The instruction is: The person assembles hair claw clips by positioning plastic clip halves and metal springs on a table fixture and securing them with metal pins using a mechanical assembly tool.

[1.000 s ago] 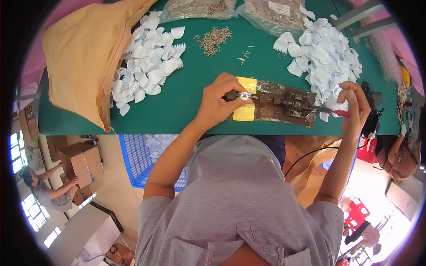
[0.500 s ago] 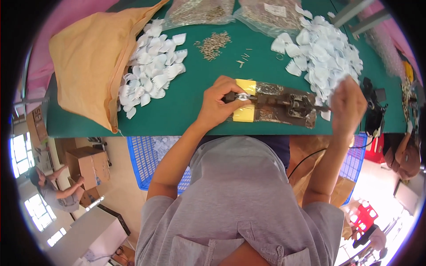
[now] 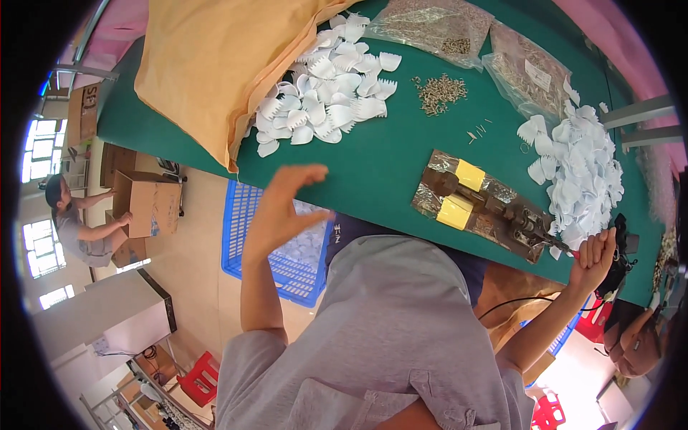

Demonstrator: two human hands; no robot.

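My left hand [image 3: 283, 208] is open, fingers and thumb apart with nothing between them, in front of the table edge above a blue basket [image 3: 236, 251]. My right hand [image 3: 593, 259] is closed round the red-tipped handle of a small metal hand press [image 3: 530, 222]. That press is mounted on a worn, tape-wrapped base with yellow pads [image 3: 454, 212] at its far-left end. White scalloped plastic pieces [image 3: 322, 100] lie heaped beyond my left hand. A second heap of white pieces [image 3: 584, 172] lies just beyond the press handle.
Small metal pins [image 3: 441, 94] are piled at mid-table, with a few loose pins [image 3: 479, 132] nearer the press. Clear bags of metal parts [image 3: 430, 29] lie at the back. A large tan sack [image 3: 208, 72] covers the left. Another person [image 3: 79, 222] handles a cardboard box [image 3: 147, 204].
My left hand has come off the press's left end, moved left past the table edge and opened. The white piece it held there is no longer visible. The view has turned.
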